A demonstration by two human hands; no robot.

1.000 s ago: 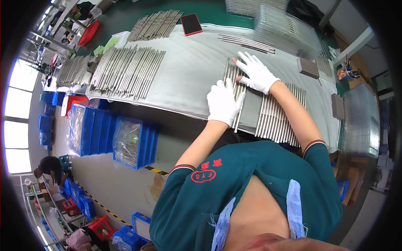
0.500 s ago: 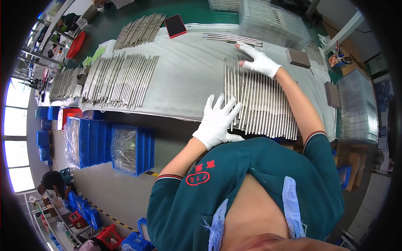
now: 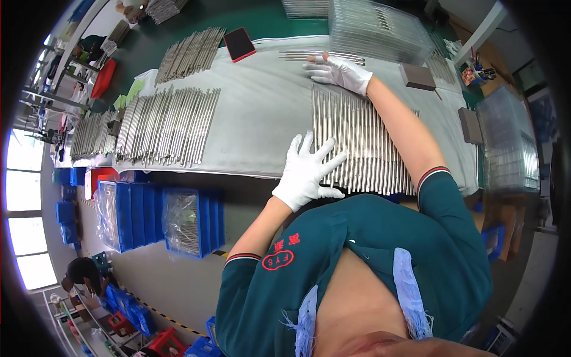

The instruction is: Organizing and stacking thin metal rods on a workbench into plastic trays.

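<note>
A row of several long metal rods [image 3: 363,137] lies side by side on a white cloth [image 3: 267,113] over the table. My left hand [image 3: 306,172], in a white glove, rests flat with fingers spread on the near left ends of the rods. My right hand [image 3: 339,71], also gloved, lies flat at the far end of the row, fingers pointing left, touching the rod tips and next to a few loose rods [image 3: 321,56] further back.
More rod bundles [image 3: 166,128] lie on the cloth's left, others [image 3: 190,53] on the green table beyond. A red phone [image 3: 239,44], clear plastic trays [image 3: 380,27], grey blocks [image 3: 419,76] sit at the back. Blue bins [image 3: 160,220] stand below the table edge.
My left hand has come down from the row's middle to its near left edge and spread flat. My right hand slid to the far end of the rods, which now lie evenly.
</note>
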